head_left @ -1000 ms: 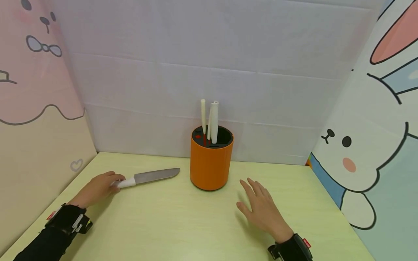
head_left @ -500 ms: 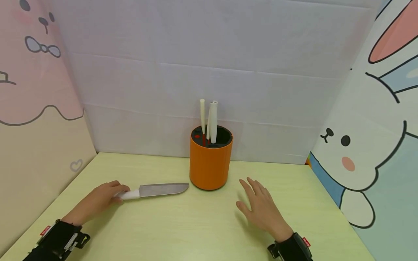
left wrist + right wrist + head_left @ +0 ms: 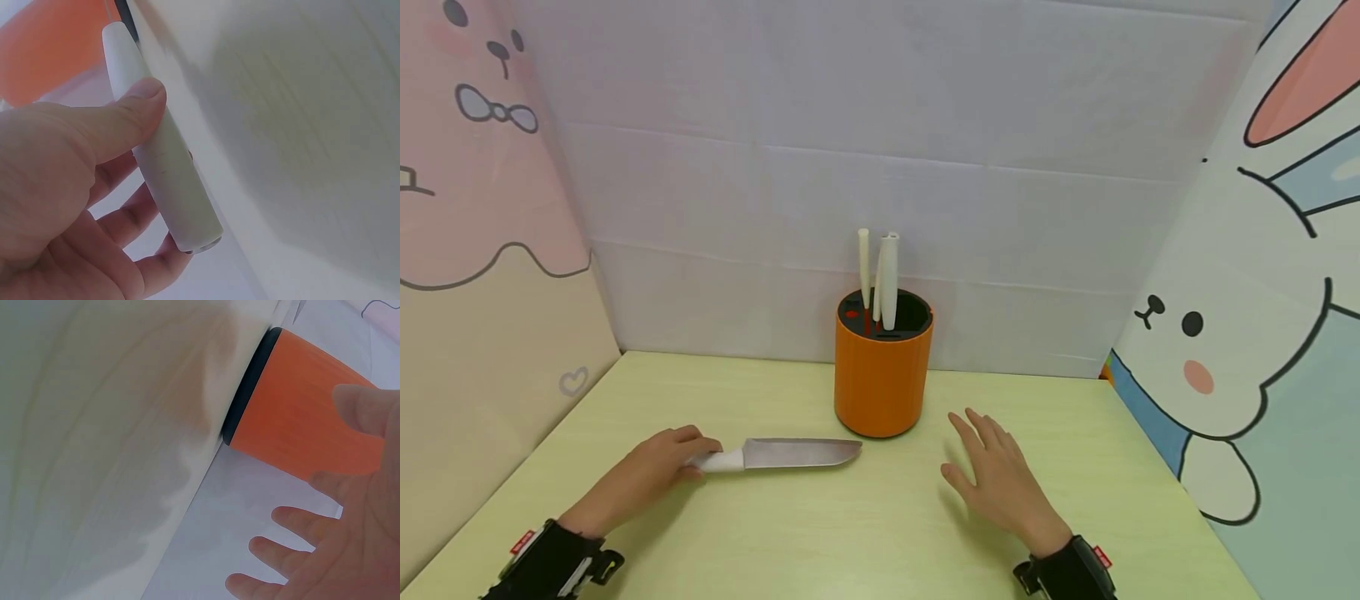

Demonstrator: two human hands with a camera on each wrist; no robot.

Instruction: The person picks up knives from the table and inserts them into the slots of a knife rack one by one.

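My left hand [image 3: 658, 471] grips the white handle of a kitchen knife [image 3: 801, 452], its wide blade pointing right across the head view. In the left wrist view the thumb presses one side of the knife handle [image 3: 172, 181], with the fingers behind it. The blade's tip lies in front of the orange knife holder [image 3: 883, 383], near its base. Several white handles [image 3: 889, 279] stand up out of the holder's black top. To the right of the holder, my right hand [image 3: 1000, 483] has its fingers spread and holds nothing; the right wrist view shows the holder [image 3: 300, 400] beyond the thumb.
A pale yellow wooden table [image 3: 820, 533] lies under both hands. Behind the holder hangs a white cloth backdrop [image 3: 737, 208]. Cartoon-printed panels stand at the left [image 3: 490, 333] and right [image 3: 1300, 400] edges of the table.
My left hand has carried the knife to the right and nearer to me, and the blade has turned to lie almost level across the view. The right hand has stayed in place.
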